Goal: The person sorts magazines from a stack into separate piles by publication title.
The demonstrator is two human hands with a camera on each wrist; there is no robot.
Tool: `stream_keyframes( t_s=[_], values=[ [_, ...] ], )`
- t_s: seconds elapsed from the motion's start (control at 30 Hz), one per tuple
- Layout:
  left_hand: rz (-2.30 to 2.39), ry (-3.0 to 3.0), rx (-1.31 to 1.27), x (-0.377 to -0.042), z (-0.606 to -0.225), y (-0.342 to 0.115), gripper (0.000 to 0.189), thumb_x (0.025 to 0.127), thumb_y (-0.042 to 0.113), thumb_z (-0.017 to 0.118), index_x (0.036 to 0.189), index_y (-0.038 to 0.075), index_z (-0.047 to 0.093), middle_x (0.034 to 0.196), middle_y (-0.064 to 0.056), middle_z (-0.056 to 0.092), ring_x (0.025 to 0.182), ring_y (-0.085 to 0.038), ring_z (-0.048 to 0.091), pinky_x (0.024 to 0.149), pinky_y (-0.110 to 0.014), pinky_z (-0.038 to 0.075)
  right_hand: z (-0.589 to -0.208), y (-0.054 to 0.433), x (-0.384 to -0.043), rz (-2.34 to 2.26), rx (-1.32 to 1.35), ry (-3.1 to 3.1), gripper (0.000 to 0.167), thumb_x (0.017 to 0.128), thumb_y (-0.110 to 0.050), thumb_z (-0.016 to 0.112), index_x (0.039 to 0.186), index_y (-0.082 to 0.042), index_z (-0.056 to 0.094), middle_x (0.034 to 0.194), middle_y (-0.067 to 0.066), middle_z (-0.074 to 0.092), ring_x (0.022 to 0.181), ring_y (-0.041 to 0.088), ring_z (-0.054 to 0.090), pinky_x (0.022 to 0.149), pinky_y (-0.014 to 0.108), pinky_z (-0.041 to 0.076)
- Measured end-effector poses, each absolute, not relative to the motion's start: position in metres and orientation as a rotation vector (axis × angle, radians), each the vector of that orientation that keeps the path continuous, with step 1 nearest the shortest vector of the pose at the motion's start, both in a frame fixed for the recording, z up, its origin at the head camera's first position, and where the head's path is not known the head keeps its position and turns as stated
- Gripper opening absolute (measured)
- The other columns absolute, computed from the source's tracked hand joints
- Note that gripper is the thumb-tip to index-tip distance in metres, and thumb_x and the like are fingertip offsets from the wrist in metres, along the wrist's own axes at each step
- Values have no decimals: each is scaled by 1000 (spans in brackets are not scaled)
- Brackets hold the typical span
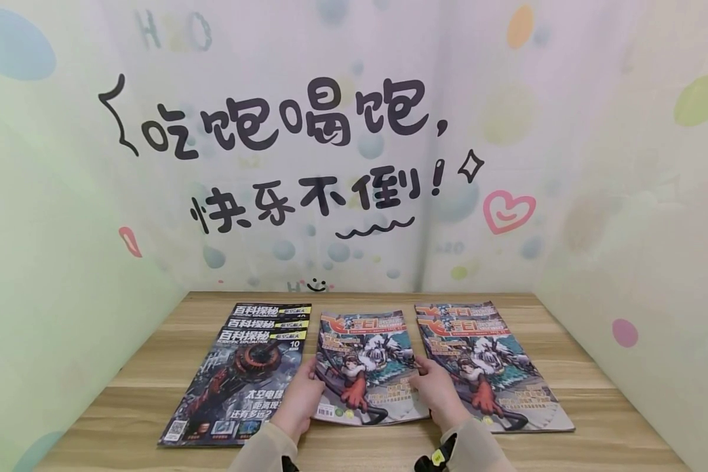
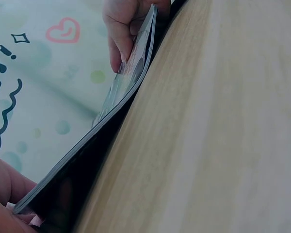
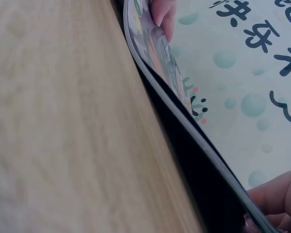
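Observation:
Between both hands is a magazine (image 1: 366, 373) with a colourful cartoon cover and a figure with a red glove. My left hand (image 1: 299, 396) pinches its left edge, thumb on the cover. On the right edge, my right hand (image 1: 439, 393) grips it the same way. In the left wrist view the magazine (image 2: 121, 99) bows, its sides lifted over the wood, with the left hand (image 2: 7, 199) at its near corner. The right wrist view shows the right hand (image 3: 279, 196) holding the opposite side, fingers under the edge.
Left of the held magazine lies an overlapping stack of dark science magazines (image 1: 236, 387). To the right are two overlapping magazines (image 1: 495, 380) with the same cartoon cover. All are on a wooden table (image 1: 153, 354), with a printed curtain wall (image 1: 354, 262) behind its far edge.

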State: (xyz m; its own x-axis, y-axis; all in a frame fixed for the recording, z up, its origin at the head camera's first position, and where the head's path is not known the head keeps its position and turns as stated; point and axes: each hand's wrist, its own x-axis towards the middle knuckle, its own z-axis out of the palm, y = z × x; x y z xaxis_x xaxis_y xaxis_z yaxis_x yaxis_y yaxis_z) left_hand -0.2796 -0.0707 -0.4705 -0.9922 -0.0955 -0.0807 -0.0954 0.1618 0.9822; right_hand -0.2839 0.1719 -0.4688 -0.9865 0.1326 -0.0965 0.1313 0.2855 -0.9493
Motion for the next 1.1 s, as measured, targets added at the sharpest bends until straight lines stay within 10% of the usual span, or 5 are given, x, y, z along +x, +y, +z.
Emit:
stream_keyframes(
  t_s=[0.7, 1.1],
  values=[
    [-2098, -2305, 114, -276, -468, -71, 66, 82, -11, 39, 146, -11, 25, 148, -35, 25, 135, -50, 24, 109, -58, 24, -461, 172, -282, 1800, -199, -2504, 64, 79, 9, 49, 143, 5, 39, 141, 32, 39, 111, 34, 46, 76, 36, 40],
    [-2206, -2192, -3, -270, -464, -52, 68, 77, -13, 43, 143, -14, 25, 136, -36, 35, 124, -44, 39, 106, -55, 31, -453, 196, -277, 1783, -201, -2508, 65, 80, 8, 51, 144, 2, 40, 146, 27, 37, 128, 38, 38, 87, 41, 37]
  ],
)
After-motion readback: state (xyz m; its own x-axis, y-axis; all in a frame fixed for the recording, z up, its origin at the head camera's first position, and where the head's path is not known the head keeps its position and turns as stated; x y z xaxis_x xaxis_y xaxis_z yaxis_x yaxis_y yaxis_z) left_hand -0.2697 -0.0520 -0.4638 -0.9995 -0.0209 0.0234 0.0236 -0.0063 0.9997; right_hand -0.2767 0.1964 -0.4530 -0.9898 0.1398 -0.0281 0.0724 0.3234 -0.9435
